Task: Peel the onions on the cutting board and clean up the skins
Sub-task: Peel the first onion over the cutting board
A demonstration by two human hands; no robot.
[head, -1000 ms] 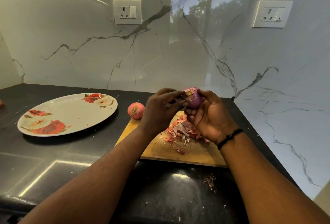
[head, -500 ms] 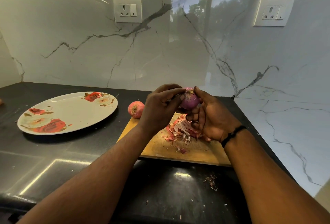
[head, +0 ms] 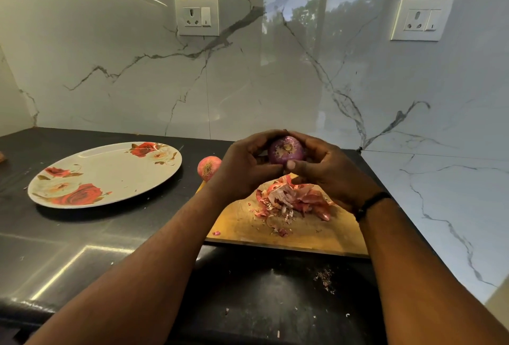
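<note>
A purple peeled onion [head: 286,149] is held up above the wooden cutting board [head: 248,223], its cut root end facing me. My left hand [head: 242,168] cups it from the left and my right hand [head: 327,171] grips it from the right, with the right thumb under it. A heap of pink and red onion skins [head: 292,200] lies on the board below the hands. A second onion [head: 208,167], still in its reddish skin, sits at the board's far left corner, partly behind my left hand.
A large oval plate with a rose pattern [head: 107,174] lies on the black counter [head: 82,248] to the left. Skin crumbs [head: 325,280] dot the counter in front of the board. The marble wall stands close behind and to the right.
Both hands have closed round the onion and turned it, so its root end now faces me. The view has shifted slightly.
</note>
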